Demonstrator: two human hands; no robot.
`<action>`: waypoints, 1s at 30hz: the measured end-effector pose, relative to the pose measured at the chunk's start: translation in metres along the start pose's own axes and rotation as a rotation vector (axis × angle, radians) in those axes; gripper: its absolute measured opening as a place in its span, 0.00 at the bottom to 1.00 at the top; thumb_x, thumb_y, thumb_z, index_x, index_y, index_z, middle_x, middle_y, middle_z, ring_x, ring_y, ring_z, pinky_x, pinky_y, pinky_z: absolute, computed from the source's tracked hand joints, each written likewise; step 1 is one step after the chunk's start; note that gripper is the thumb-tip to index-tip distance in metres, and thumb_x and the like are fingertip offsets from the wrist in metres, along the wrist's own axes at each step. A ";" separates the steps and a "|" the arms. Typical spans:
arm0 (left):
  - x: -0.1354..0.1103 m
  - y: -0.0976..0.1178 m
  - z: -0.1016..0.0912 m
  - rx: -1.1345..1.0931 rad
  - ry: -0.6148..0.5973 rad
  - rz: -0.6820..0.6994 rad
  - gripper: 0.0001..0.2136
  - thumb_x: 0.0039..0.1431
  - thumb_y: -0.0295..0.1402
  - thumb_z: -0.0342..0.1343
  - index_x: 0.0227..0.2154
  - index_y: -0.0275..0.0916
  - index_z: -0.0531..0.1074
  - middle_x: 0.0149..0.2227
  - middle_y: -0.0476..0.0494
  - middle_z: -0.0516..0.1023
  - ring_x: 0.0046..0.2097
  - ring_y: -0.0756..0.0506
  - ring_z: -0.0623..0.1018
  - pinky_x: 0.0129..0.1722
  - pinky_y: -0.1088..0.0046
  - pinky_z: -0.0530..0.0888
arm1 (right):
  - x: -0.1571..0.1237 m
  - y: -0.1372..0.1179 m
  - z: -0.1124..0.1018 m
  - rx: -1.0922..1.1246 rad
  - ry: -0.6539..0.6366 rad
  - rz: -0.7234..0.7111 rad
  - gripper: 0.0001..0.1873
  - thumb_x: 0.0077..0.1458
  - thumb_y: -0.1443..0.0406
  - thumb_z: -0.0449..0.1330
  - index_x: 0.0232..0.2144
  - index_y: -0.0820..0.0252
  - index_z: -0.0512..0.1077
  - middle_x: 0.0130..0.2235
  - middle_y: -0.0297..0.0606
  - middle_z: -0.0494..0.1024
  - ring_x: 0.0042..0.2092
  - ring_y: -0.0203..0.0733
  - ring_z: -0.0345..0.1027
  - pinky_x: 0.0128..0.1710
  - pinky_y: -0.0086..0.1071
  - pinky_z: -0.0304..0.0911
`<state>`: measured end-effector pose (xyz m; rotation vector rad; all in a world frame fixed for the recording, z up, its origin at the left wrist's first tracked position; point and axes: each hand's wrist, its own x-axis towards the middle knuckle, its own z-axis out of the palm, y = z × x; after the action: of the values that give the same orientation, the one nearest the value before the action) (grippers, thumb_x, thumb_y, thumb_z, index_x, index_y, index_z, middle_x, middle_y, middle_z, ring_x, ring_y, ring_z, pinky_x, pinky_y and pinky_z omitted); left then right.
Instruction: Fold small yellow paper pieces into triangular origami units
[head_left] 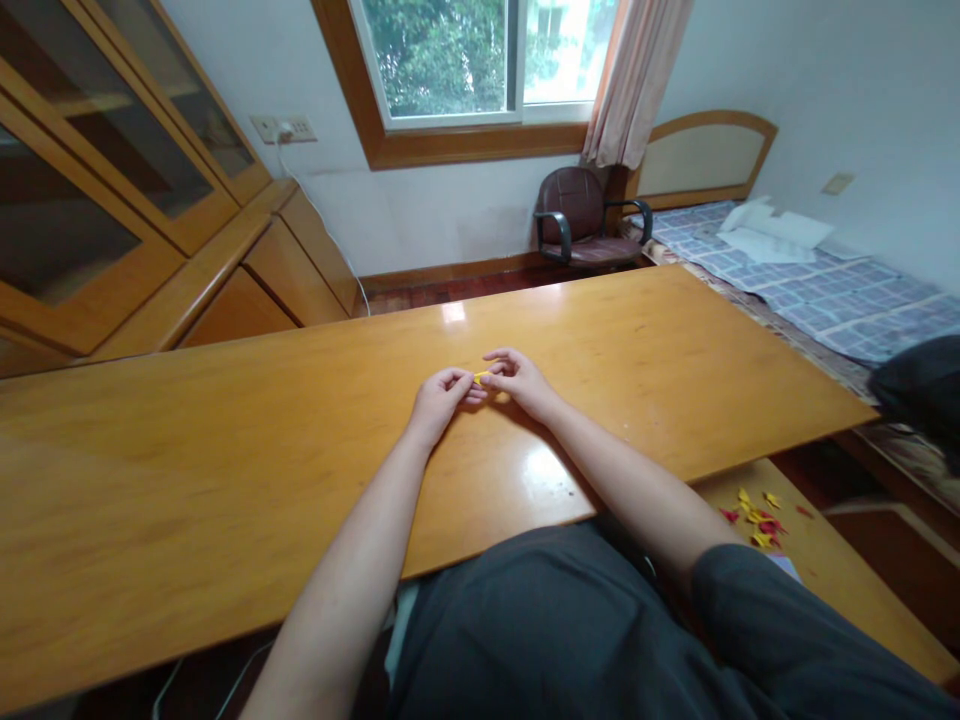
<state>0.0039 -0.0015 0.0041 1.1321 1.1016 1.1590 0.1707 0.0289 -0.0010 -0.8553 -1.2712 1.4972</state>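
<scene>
Between my two hands, just above the wooden table (285,440), is a small piece of folded yellow paper (481,378). My left hand (442,400) pinches its left end between thumb and fingers. On the other side, my right hand (521,383) grips the right end with thumb and index finger, the other fingers curved and raised. The fingers cover much of the paper, so its exact folded shape cannot be made out.
Several small yellow and red folded paper pieces (759,522) lie on a lower wooden surface (862,590) at my right. Beyond the table stand a brown armchair (574,215) and a bed (810,285). A glass-door cabinet (161,235) borders the table's left side.
</scene>
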 end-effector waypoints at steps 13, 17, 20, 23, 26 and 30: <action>0.000 0.000 0.001 0.030 0.003 0.040 0.18 0.48 0.46 0.65 0.30 0.35 0.73 0.26 0.44 0.80 0.28 0.47 0.80 0.33 0.70 0.78 | 0.000 0.001 0.000 -0.013 -0.037 -0.018 0.27 0.39 0.59 0.71 0.42 0.58 0.68 0.27 0.28 0.74 0.29 0.33 0.68 0.33 0.29 0.63; -0.001 0.000 0.001 0.038 -0.003 0.036 0.18 0.48 0.46 0.65 0.30 0.34 0.73 0.26 0.44 0.80 0.28 0.47 0.80 0.33 0.70 0.78 | 0.000 0.002 0.000 -0.005 -0.038 -0.025 0.26 0.39 0.60 0.71 0.41 0.57 0.68 0.29 0.28 0.74 0.30 0.33 0.67 0.33 0.30 0.62; -0.001 0.000 0.001 0.035 -0.010 0.026 0.18 0.47 0.46 0.66 0.30 0.34 0.73 0.26 0.43 0.80 0.29 0.46 0.80 0.32 0.69 0.78 | 0.000 0.001 0.000 -0.001 -0.037 -0.031 0.22 0.40 0.60 0.70 0.38 0.57 0.69 0.28 0.29 0.73 0.30 0.34 0.67 0.33 0.30 0.62; -0.001 0.000 0.000 0.039 -0.012 0.016 0.18 0.47 0.46 0.66 0.30 0.34 0.73 0.27 0.42 0.80 0.29 0.46 0.80 0.34 0.68 0.78 | -0.001 0.001 0.000 -0.003 -0.006 -0.047 0.19 0.41 0.62 0.69 0.36 0.58 0.70 0.27 0.28 0.73 0.29 0.33 0.66 0.33 0.29 0.61; -0.001 -0.001 0.001 0.046 -0.010 0.000 0.19 0.47 0.47 0.65 0.30 0.34 0.73 0.27 0.42 0.80 0.29 0.46 0.80 0.35 0.67 0.78 | -0.001 0.003 -0.001 0.003 0.008 -0.037 0.18 0.42 0.62 0.68 0.36 0.59 0.70 0.26 0.28 0.72 0.29 0.32 0.65 0.33 0.29 0.61; -0.001 -0.001 0.001 0.048 0.003 -0.005 0.18 0.48 0.46 0.65 0.31 0.34 0.73 0.26 0.42 0.81 0.28 0.46 0.80 0.33 0.69 0.78 | 0.001 0.004 -0.003 0.035 -0.005 -0.011 0.19 0.43 0.61 0.68 0.38 0.58 0.69 0.27 0.29 0.74 0.29 0.33 0.66 0.34 0.29 0.63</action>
<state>0.0047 -0.0025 0.0029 1.1643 1.1396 1.1359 0.1721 0.0306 -0.0056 -0.8208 -1.2479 1.5097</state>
